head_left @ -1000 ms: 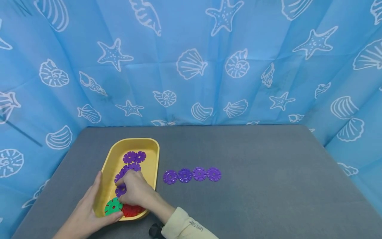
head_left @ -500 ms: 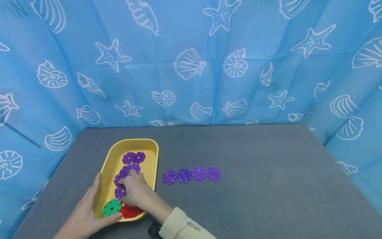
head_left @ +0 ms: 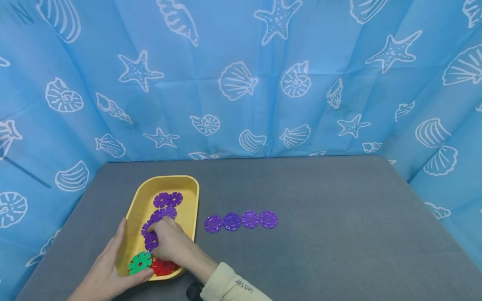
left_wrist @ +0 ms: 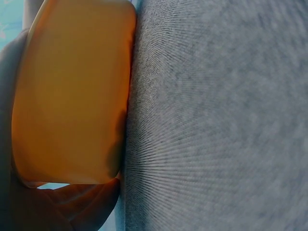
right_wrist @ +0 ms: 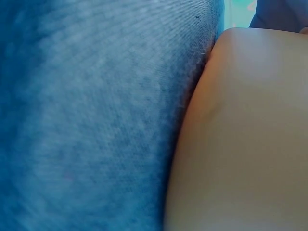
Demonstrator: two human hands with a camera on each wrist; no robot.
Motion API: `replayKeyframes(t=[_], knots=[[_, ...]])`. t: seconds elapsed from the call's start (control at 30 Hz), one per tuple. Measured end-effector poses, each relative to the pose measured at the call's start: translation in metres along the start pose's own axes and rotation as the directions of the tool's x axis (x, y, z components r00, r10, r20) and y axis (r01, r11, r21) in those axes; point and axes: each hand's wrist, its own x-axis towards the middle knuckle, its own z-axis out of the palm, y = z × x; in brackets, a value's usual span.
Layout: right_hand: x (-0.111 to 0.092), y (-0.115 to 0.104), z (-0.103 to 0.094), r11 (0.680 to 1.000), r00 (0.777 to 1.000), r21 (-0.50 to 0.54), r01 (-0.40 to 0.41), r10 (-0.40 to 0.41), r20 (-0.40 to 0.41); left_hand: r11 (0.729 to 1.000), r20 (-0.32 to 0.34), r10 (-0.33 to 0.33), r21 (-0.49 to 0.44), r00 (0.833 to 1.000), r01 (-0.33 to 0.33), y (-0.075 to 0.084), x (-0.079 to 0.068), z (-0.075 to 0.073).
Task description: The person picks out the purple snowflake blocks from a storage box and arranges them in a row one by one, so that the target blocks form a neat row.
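A yellow tray (head_left: 132, 209) stands on the left of the table in the head view. My left hand (head_left: 107, 267) holds its near left corner, thumb over the near rim and fingers along the left wall. Reaching into the tray, my right hand (head_left: 171, 242) has thumb and index finger curled at the edges of a purple snowflake disc (head_left: 151, 241); its other fingers are hidden. More purple discs (head_left: 165, 212) lie farther up in the tray. A green disc (head_left: 140, 263) and red discs (head_left: 164, 267) lie at its near end.
Right of the tray, several purple discs (head_left: 232, 222) lie in a side-by-side row on the grey table (head_left: 339, 234). A blue curtain (head_left: 241, 113) with white shells hangs behind. A small black object (head_left: 193, 291) shows beside the right sleeve (head_left: 233, 284).
The head view has shifted slightly. Both hands keep nearly the same places at the tray, and the row of discs outside stays as it was.
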Motion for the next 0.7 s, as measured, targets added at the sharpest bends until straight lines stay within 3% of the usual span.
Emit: replayKeyframes(t=[0.17,0.5,0.7], knots=[[0.0004,0.0001,0.0005,1.0,1.0,0.019,-0.023,0.023,0.012,1.0,0.003,0.004,0.004,1.0,-0.004,-0.0004,-0.0001,-0.0003],[-0.0003,-0.0019,0.002,0.99,0.994,0.093,-0.108,0.108,0.007,0.998,0.044,-0.058,0.01,0.997,0.057,0.0027,0.0023,-0.0024],[-0.002,-0.0009,-0.001,0.992,0.996,0.11,-0.064,0.071,-0.06,0.998,0.055,-0.063,0.015,0.997,0.062,0.0028,0.0021,-0.0021]])
